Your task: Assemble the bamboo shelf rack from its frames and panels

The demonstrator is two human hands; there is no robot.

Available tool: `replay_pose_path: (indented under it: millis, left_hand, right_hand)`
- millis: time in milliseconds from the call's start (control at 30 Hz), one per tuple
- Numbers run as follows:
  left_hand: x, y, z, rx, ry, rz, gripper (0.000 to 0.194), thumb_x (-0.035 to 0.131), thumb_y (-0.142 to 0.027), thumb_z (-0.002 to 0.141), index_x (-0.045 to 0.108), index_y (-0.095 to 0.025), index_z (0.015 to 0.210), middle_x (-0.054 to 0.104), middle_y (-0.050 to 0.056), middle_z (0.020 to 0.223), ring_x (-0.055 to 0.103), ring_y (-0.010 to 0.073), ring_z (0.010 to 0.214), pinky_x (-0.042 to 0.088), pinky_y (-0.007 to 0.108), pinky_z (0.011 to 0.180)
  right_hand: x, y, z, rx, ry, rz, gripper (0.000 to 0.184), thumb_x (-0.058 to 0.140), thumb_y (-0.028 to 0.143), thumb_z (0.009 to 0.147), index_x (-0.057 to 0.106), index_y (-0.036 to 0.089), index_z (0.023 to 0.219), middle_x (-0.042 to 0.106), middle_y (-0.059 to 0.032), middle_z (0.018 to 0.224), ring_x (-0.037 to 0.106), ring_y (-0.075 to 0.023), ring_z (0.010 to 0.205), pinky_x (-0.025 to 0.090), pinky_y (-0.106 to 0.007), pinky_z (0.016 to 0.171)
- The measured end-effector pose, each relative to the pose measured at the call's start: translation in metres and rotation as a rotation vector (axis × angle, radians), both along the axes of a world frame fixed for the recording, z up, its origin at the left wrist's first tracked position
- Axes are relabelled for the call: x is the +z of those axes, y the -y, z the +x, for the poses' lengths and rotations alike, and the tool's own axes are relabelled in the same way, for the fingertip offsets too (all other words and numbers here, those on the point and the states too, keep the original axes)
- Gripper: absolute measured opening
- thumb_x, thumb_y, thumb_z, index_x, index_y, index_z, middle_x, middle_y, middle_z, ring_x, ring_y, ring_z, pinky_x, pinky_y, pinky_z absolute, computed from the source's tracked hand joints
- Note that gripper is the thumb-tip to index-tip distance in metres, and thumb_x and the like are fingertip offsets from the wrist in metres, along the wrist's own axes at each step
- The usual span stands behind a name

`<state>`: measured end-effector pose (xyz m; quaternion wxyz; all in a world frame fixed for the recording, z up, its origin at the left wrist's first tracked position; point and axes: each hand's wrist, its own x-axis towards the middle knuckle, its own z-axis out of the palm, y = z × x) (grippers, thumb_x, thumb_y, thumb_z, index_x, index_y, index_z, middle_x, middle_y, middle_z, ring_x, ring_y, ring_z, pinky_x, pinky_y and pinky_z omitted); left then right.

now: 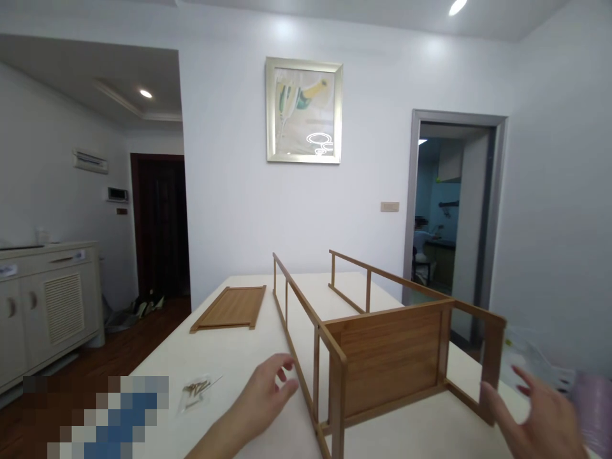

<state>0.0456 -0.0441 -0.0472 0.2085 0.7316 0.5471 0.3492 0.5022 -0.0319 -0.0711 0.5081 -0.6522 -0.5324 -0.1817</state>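
A brown wooden shelf frame [335,357] lies on its side on the white table, two ladder-like side frames joined by one upright wooden panel [392,360]. Just left of the near side frame is my left hand [268,389], its fingers curved and apart with nothing between them. My right hand [540,408] is by the frame's near right corner, thumb and fingers spread and holding nothing; whether the thumb touches the wood I cannot tell. To the left of my left hand lies a clear plastic bag of screws [197,390] with a thin metal rod.
A loose wooden shelf panel [232,307] lies flat on the table's [239,357] far left. Clear plastic wrapping [526,354] and a purple roll [595,408] are at the right. A white cabinet [52,299] stands left. Another person [423,239] is visible through the doorway.
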Motion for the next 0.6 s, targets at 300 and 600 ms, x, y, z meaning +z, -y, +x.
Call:
replay_pose_path:
  millis: [300,600]
  left_hand:
    - [-0.048,0.004,0.046,-0.272,0.131,-0.093,0.042,0.047,-0.033,0.089,0.045,-0.02,0.129,0.064,0.012,0.112,0.061,0.0185,0.09,0.048,0.024,0.062]
    - [-0.025,-0.004,0.114,-0.274,-0.087,-0.1,0.007,0.049,-0.027,0.086,0.044,-0.023,0.084,0.068,0.009,0.091,0.062,0.0197,0.083,0.045,0.029,0.072]
  right_hand:
    - [-0.011,-0.012,0.017,0.019,-0.039,-0.389,0.042,0.03,0.049,0.085,0.053,0.021,0.105,0.071,-0.0124,0.088,0.069,-0.0309,0.076,0.049,-0.037,0.063]
    - [-0.002,-0.069,0.067,0.03,-0.035,-0.347,0.021,0.037,0.042,0.077,0.05,0.026,0.073,0.069,-0.0103,0.068,0.068,-0.0308,0.066,0.046,-0.037,0.06]
